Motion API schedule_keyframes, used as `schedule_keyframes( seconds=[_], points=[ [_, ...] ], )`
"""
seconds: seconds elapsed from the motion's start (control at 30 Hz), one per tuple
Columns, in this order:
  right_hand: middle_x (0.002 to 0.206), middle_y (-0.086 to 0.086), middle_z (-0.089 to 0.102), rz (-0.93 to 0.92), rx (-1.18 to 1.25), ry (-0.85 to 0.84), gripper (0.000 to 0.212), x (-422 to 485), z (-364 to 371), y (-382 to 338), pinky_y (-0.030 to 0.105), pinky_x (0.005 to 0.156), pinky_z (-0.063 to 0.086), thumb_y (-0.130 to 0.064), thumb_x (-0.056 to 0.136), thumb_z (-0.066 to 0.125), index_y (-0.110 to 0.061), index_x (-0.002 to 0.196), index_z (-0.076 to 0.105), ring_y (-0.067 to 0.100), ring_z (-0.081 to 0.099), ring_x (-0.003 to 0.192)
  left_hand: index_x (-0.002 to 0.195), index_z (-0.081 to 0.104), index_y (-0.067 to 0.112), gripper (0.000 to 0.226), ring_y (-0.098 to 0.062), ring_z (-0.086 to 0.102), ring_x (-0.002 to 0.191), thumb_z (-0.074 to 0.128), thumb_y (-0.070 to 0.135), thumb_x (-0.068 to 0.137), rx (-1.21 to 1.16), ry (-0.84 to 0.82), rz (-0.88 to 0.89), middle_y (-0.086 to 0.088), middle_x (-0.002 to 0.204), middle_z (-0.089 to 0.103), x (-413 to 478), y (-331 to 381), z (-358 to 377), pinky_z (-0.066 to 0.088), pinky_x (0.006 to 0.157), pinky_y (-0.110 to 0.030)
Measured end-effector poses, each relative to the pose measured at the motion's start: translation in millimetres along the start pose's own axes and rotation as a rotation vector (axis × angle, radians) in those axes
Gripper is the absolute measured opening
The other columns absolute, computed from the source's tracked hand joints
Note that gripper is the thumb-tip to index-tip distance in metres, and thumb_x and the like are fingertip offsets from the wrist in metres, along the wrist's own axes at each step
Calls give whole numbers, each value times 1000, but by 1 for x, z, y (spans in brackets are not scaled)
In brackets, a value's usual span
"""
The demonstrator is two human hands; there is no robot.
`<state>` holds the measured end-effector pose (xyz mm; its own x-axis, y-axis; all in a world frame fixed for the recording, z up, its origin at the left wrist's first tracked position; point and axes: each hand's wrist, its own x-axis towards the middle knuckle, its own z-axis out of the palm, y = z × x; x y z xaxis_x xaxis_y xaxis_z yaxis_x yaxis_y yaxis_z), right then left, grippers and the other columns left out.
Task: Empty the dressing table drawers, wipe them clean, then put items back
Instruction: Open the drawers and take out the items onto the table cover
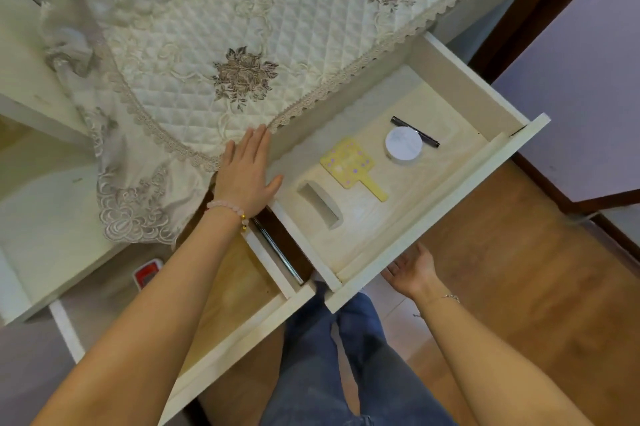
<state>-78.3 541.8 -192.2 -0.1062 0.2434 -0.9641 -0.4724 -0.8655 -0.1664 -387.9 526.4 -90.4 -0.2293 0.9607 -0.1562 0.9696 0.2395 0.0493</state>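
Observation:
The right drawer point(450, 197) of the cream dressing table is pulled out. Inside lie a white comb point(322, 205), a yellow hand mirror point(349, 164), a round white compact point(404, 144) and a black pen point(415, 132). My left hand point(247, 172) rests flat, fingers apart, on the table edge at the lace cloth, holding nothing. My right hand point(414, 269) is below the drawer's front panel, palm up and fingers apart, with nothing in it. The left drawer point(242, 328) is also pulled out; my left arm hides part of it.
A quilted lace cloth point(214, 44) covers the tabletop. A red and white object point(147, 273) lies on the floor at the left. A white shelf unit point(41, 211) stands at the left. Wooden floor point(519, 287) lies under the drawers, my legs in jeans below.

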Motion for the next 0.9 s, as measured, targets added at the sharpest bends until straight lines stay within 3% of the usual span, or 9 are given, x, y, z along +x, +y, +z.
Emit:
schedule_keyframes(
  seconds=[0.13, 0.3, 0.4, 0.47, 0.63, 0.77, 0.9],
  points=[
    [120, 11, 57, -9, -43, -22, 65, -14, -9, -3, 40, 105, 39, -54, 94, 35, -5, 136, 41, 26, 52, 117, 150, 7, 9, 75, -20, 4, 145, 41, 45, 94, 16, -2, -18, -5, 158, 6, -5, 5, -2, 3, 117, -39],
    [150, 12, 32, -35, -86, -115, 69, -24, -16, -7, 44, 112, 29, -53, 93, 37, -11, 146, 24, 28, 36, 134, 150, 7, 9, 74, -20, 5, 145, 41, 45, 94, -10, 1, -34, -6, 158, 7, -21, 18, -5, 3, 117, -39],
    [144, 6, 40, -142, -168, -156, 58, -39, -22, -10, 40, 105, 36, -49, 95, 39, -16, 143, 33, 24, 43, 128, 150, 9, 8, 74, -20, 5, 145, 40, 46, 94, -16, 9, -8, -6, 157, 9, -34, 30, -4, 3, 117, -39],
    [140, -1, 44, -347, -308, -117, 52, -54, -21, -15, 36, 104, 36, -43, 96, 42, -19, 141, 36, 18, 44, 124, 150, 9, 9, 74, -19, 5, 145, 39, 47, 94, -21, 18, 7, -6, 157, 9, -44, 40, -6, 4, 118, -40],
    [148, -4, 30, -1030, -778, 40, 58, -101, -10, -35, 26, 105, 28, -34, 94, 52, -20, 144, 28, 10, 30, 134, 148, 21, 11, 69, -21, 18, 143, 37, 51, 94, -12, 105, 19, -7, 153, 26, -73, 65, -13, 12, 117, -44],
    [152, 0, 26, -1332, -1233, 23, 63, -124, -2, -49, 31, 113, 23, -36, 92, 52, -16, 146, 26, 13, 23, 139, 141, 39, 10, 68, -26, 39, 134, 31, 53, 88, 2, 184, 37, -9, 141, 47, -94, 82, -23, 26, 111, -49],
    [151, 2, 30, -1536, -1447, -7, 63, -142, 0, -53, 35, 115, 24, -36, 92, 53, -14, 145, 27, 15, 25, 139, 137, 45, 11, 64, -26, 45, 129, 37, 51, 88, -4, 252, 46, -8, 135, 53, -111, 95, -34, 31, 109, -49]
  ],
)
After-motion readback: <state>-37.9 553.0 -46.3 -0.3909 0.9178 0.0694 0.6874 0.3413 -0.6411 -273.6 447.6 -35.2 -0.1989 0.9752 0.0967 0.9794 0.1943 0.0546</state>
